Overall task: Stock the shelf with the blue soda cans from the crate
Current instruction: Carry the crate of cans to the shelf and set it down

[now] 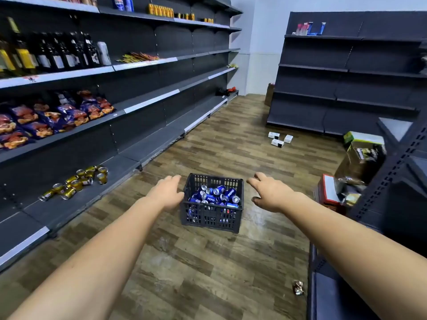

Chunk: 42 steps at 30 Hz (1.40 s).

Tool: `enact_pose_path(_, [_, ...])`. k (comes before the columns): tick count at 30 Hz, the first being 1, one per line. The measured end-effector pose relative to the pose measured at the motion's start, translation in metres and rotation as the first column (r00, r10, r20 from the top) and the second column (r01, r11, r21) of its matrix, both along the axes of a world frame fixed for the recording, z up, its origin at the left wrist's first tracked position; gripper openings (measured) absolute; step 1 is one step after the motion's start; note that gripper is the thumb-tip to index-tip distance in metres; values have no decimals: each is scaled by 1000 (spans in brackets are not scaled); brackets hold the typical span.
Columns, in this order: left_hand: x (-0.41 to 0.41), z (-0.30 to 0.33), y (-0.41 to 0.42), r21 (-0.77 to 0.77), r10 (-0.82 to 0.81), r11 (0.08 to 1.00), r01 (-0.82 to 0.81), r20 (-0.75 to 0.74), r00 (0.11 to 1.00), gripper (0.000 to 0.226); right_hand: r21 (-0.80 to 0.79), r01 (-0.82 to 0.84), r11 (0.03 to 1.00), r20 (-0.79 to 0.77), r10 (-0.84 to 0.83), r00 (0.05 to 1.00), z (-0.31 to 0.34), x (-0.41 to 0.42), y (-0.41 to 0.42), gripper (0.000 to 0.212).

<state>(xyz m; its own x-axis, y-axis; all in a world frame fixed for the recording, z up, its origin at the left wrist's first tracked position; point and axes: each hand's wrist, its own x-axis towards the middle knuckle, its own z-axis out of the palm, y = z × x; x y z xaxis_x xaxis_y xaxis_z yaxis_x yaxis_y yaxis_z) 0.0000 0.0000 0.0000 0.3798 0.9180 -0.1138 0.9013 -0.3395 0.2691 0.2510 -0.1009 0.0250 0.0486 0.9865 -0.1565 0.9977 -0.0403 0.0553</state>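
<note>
Wood-plank aisle floor (208, 262): you are reaching both hands, left hand (169, 192) and right hand (269, 192), fingers released, flanking the crate (211, 218) of blue soda cans (215, 196) lying between them.

Cans (213, 196) lie in the crate (212, 217) on the floor (196, 273) between my hands, shelf (129, 155) to its left.

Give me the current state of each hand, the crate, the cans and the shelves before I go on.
Left hand: open, at the crate's left side, holding nothing.
Right hand: open, to the right of the crate, holding nothing.
Crate: upright on the floor, loaded.
Blue cans: piled loose inside the crate.
Gold cans: mostly tipped over on the bottom shelf.
Bottom shelf: mostly bare.
</note>
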Motion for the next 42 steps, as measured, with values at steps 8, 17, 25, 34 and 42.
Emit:
enact_pose_path(8, [-7, 9, 119, 14, 13, 1000, -12, -60, 998, 57, -2, 69, 998, -51, -69, 996, 0, 1, 109, 52])
enact_pose_path(17, [6, -8, 210, -30, 30, 999, -33, -85, 996, 57, -38, 81, 996, -73, -84, 994, -15, 29, 188, 53])
enact_pose_path(25, [65, -41, 293, -101, 54, 993, -64, -98, 994, 58, -152, 133, 979, -63, -144, 988, -45, 106, 270, 52])
enact_pose_path(34, [168, -31, 412, -60, 55, 996, -59, -74, 996, 58, -174, 131, 976, -71, -145, 987, -42, 208, 394, 54])
enact_pose_path(42, [214, -39, 477, -111, 36, 993, -44, -71, 997, 57, -207, 127, 970, -94, -149, 984, -49, 253, 469, 58])
